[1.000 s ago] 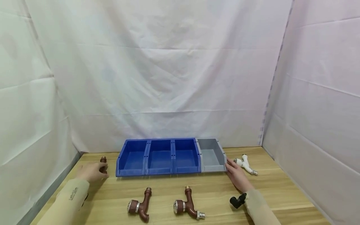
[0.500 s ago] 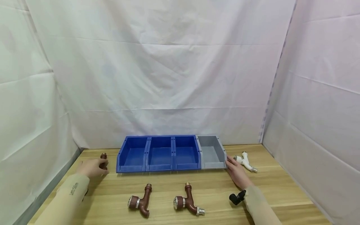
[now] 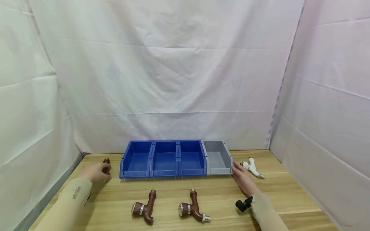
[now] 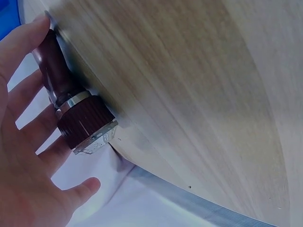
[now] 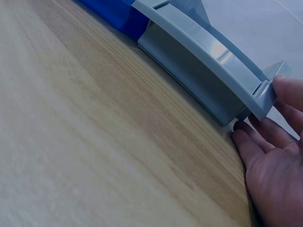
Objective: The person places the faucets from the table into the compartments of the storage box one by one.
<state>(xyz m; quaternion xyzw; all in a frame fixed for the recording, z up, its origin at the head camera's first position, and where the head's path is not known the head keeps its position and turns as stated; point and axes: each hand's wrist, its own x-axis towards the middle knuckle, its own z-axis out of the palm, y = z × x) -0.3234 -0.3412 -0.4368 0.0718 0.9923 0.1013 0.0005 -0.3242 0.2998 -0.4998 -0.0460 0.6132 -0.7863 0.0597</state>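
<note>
– On the table (image 3: 225, 199), far left, brown tap (image 4: 61, 78). Left hand (image 3: 93, 171) on it?
– Yes. Narrow grip: thumb at the pipe end, fingers round the back, tips hidden. Little finger sticks out free. Knob with clear cap points away from the thumb.
– Right hand (image 3: 244, 180)?
– At the front corner of the grey bin (image 3: 219, 171). Thumb by the rim, other fingers just below. Can't tell if it pinches or just touches.
– Bins?
– One row, joined side to side: three blue bins (image 3: 136, 175), then grey at the right end. Brown tap sits left of the row, apart from it.
– Other parts?
– Nearer the person, curved-spout tap (image 3: 148, 210) and metal-nozzle tap (image 3: 195, 208), both brown, lying flat. White tap (image 3: 252, 166) right of the grey bin, beyond the right hand. Small black part (image 3: 243, 204) by the right sleeve (image 3: 267, 211); can't tell what.
– Backdrop?
– White cloth (image 3: 173, 80), back and both sides.
</note>
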